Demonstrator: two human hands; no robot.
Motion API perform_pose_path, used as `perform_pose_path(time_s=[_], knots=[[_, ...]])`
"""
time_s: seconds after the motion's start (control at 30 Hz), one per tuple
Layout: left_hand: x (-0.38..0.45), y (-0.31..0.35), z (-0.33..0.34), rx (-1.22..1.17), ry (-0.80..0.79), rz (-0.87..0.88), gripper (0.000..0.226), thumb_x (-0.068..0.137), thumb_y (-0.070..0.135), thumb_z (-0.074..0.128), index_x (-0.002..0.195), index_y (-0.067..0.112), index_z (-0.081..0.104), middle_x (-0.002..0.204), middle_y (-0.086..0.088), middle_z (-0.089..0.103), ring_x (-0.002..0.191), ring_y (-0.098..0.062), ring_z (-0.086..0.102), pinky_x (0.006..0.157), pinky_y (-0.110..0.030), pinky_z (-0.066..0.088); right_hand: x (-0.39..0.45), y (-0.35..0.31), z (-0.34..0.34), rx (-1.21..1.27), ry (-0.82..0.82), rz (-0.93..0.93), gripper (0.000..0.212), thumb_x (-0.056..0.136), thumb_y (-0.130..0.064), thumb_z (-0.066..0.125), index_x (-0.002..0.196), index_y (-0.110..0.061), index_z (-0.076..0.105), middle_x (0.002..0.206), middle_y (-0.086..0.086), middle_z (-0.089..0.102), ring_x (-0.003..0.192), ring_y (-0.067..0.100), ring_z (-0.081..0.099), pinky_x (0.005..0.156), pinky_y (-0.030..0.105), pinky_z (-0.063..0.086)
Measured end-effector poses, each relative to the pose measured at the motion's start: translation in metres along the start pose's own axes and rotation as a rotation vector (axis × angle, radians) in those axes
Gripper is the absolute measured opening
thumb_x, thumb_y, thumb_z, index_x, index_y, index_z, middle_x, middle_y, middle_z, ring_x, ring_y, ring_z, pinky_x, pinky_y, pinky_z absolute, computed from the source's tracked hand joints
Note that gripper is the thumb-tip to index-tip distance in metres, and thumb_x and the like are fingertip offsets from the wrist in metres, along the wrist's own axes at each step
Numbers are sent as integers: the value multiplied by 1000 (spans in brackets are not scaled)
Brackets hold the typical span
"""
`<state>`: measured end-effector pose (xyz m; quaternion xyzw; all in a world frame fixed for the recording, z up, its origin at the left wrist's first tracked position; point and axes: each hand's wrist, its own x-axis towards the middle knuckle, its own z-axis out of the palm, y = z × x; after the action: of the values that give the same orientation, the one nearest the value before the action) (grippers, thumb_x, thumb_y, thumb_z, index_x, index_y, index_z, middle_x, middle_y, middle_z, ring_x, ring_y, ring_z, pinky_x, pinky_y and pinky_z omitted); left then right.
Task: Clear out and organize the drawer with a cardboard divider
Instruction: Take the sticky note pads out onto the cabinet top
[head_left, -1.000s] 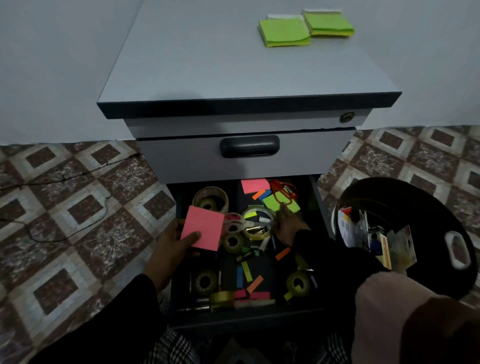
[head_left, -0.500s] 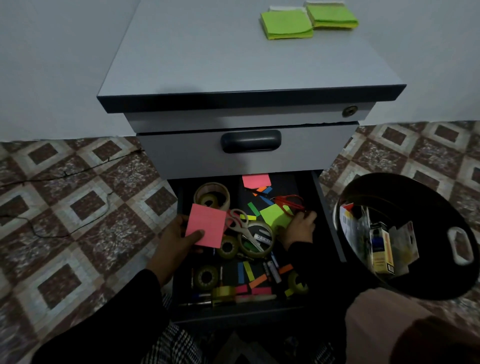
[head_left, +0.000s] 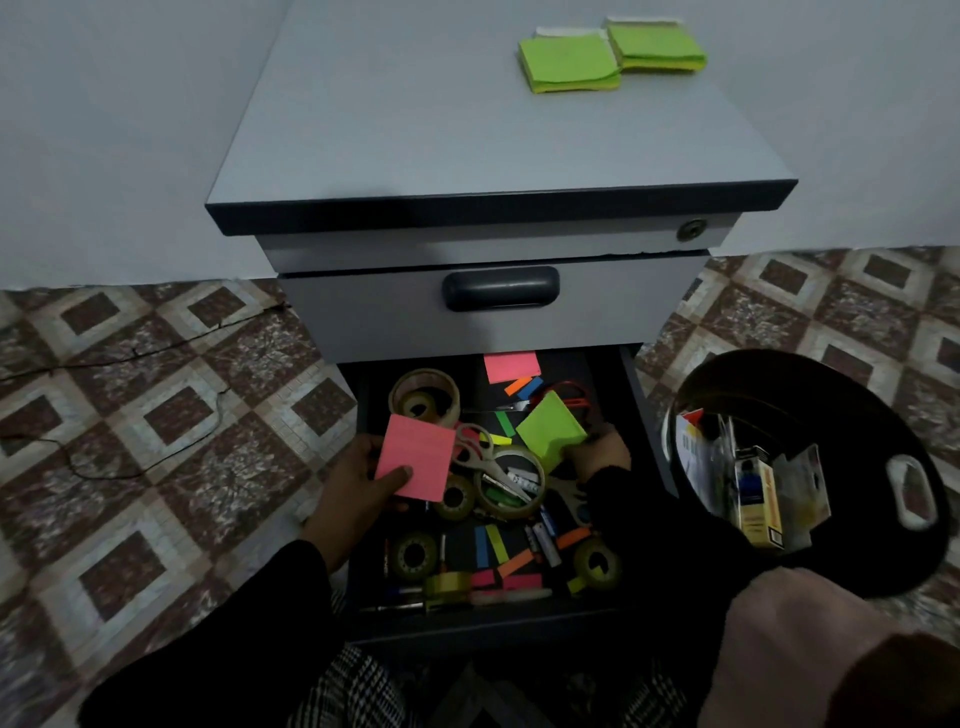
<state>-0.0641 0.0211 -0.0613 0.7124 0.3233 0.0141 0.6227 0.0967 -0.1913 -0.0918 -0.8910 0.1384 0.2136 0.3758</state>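
I see my left hand (head_left: 358, 480) at the left wall of the open drawer (head_left: 636, 410), thumb pinching a pink sticky pad (head_left: 415, 457) held just above the clutter. Right of that grip lie scissors (head_left: 480, 457) and tape rolls (head_left: 511, 480), tightly packed, with little bare floor between them. My right hand (head_left: 597, 457) grips a green sticky pad (head_left: 550, 431) tilted up near the right wall. Further right stands a black bin (head_left: 857, 415), just beside the drawer.

Black long sleeves (head_left: 249, 623), checked trousers (head_left: 358, 691)
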Motion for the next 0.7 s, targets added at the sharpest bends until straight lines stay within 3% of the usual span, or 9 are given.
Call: perform_pose_path(time_s=[0.07,0.13,0.2,0.3,0.4,0.47,0.57,0.63,0.7], knots=[[-3,1,0,4,-1,4,31,88,2,58,116,1,44,112,-17,58,85,-19,61,56,-20,56,-2,-6,-9,139,-11,-11,7,80,-2,65,87,-3,66,99,20,63,98,29,60,86,36,46],[-7,3,0,-8,0,4,31,88,1,58,116,0,44,111,-17,58,84,-18,61,55,-19,56,-2,-8,-15,254,-10,-62,30,80,3,64,60,-18,55,86,12,59,86,21,55,81,32,45],[-11,6,0,-46,-1,-9,29,89,0,57,115,1,44,111,-15,58,84,-18,61,55,-18,55,-9,-8,-22,306,-25,-132,38,81,4,63,58,-21,47,78,9,56,81,19,52,76,29,41],[-20,17,1,-123,-10,-30,27,90,0,55,114,5,44,109,-11,57,85,-17,61,56,-19,56,-24,-8,-32,392,-91,-181,35,87,6,56,66,-19,44,70,5,51,76,20,49,67,31,42],[-26,28,1,-158,-21,-30,28,90,-1,55,115,5,46,107,-11,59,86,-19,61,58,-21,58,-37,-12,-48,419,-140,-215,29,84,15,54,97,-10,51,95,12,54,90,24,50,74,39,47],[-33,39,2,-175,-27,-19,28,89,-3,55,114,4,47,107,-13,59,85,-20,61,58,-23,58,-45,-16,-60,440,-188,-190,55,81,19,55,130,-3,41,111,17,52,100,25,49,86,45,47],[-46,55,4,-169,-27,-7,26,89,-2,55,111,7,45,101,-8,58,83,-22,60,61,-31,58,-54,-20,-76,380,-258,-162,65,83,17,54,139,-9,34,124,24,52,108,33,53,99,52,43],[-50,64,3,-142,-12,1,26,89,-2,57,111,6,46,104,-13,59,84,-26,60,69,-42,55,-61,-24,-83,332,-258,-150,41,86,8,56,119,-14,50,113,22,56,101,34,55,94,55,46],[-58,74,1,-97,-3,23,27,87,0,60,112,4,48,111,-19,60,92,-34,61,80,-51,53,-74,-29,-94,246,-202,-155,15,89,-5,60,81,-16,52,92,14,56,90,27,53,83,43,49]])
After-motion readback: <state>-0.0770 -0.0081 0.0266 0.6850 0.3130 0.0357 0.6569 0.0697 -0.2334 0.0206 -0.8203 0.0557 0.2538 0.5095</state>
